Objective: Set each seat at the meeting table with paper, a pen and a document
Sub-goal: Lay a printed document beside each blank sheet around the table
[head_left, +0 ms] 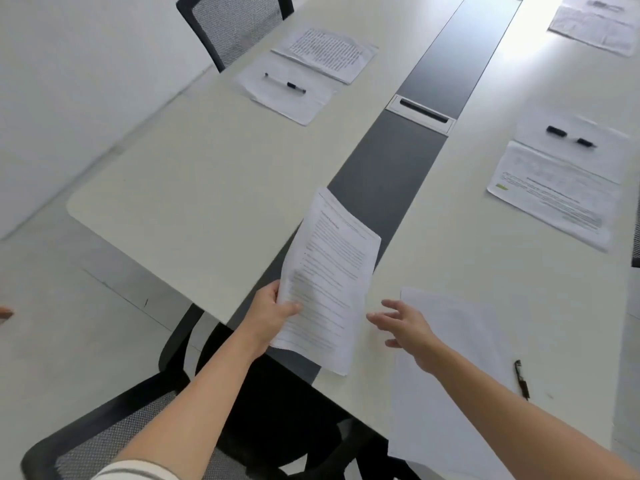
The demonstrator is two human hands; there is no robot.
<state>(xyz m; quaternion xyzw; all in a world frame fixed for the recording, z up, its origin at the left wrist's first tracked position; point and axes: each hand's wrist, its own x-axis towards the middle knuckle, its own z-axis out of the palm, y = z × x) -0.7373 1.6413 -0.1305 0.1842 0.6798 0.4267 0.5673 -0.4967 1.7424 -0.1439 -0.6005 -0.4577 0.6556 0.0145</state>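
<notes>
A long off-white meeting table (194,174) with a rounded corner has a dark grey strip (381,188) down its middle, broken by a white-framed cable slot (420,113). One black mesh-backed chair (232,29) stands at its far left side and another, the near chair (104,441), at the near end. The floor (52,323) is pale grey, the wall (69,81) white, and bright light glares off the tabletop at upper right

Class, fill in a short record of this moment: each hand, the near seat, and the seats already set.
Left hand: grips a printed document above the table
Right hand: open, fingers spread over a blank sheet
Near seat: blank sheet and pen lie down; document not yet placed
Seats set: far-left set and right-side set, each with paper, pen, document
</notes>
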